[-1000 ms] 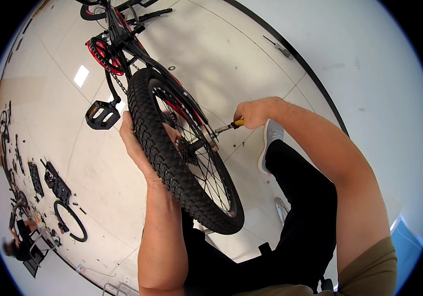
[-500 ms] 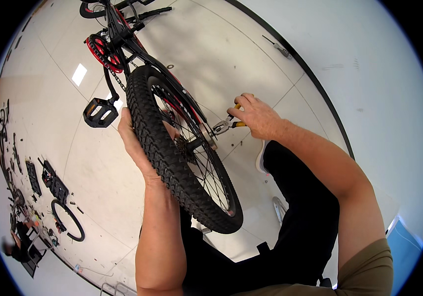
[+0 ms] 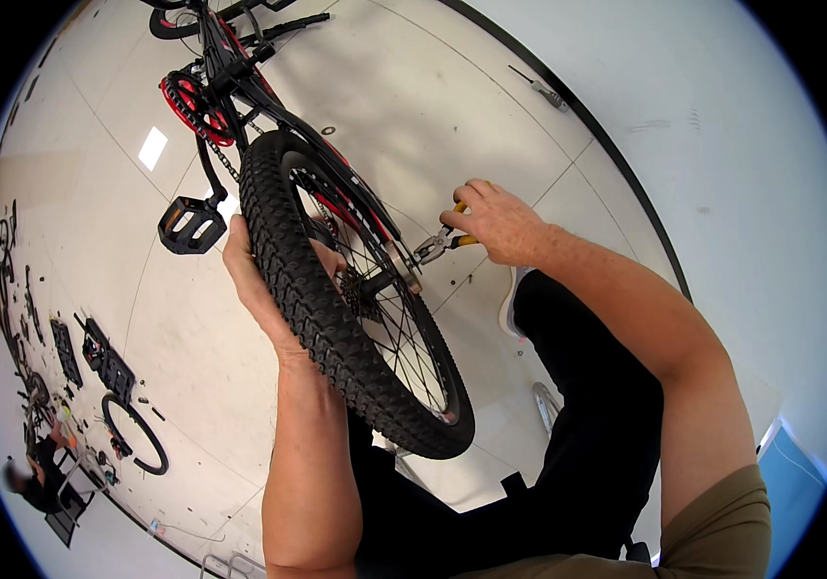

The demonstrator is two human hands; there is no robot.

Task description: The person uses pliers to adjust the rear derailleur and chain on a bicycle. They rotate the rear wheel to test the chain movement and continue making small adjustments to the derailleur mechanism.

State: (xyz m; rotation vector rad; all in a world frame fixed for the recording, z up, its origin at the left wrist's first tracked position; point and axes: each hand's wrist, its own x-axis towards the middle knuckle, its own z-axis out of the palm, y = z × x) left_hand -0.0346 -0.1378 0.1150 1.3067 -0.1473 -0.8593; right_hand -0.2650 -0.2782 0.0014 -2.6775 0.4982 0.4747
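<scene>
My left hand (image 3: 251,280) grips the bicycle's rear wheel (image 3: 283,261) around its knobbly black tyre, fingertips showing through the spokes near the cassette. In my right hand (image 3: 498,217) are yellow-handled pliers (image 3: 429,249), handles spread, their jaws at a silver metal piece (image 3: 407,270) by the axle end at the frame's rear. The black bicycle frame (image 3: 259,92) with red trim lies away from me, with a red chainring (image 3: 177,96), the chain and a black pedal (image 3: 187,230) left of the tyre.
A screwdriver (image 3: 546,95) lies by the black floor edging at the upper right, a washer (image 3: 328,130) beside the frame. At left are black tool cases (image 3: 109,362), a loose wheel (image 3: 155,444), scattered parts and a seated person (image 3: 42,478). My dark-trousered legs (image 3: 596,405) are beneath the wheel.
My right hand has risen and turned over on the pliers, whose handles now show spread apart. My left hand stays on the tyre, shifted slightly left with the view.
</scene>
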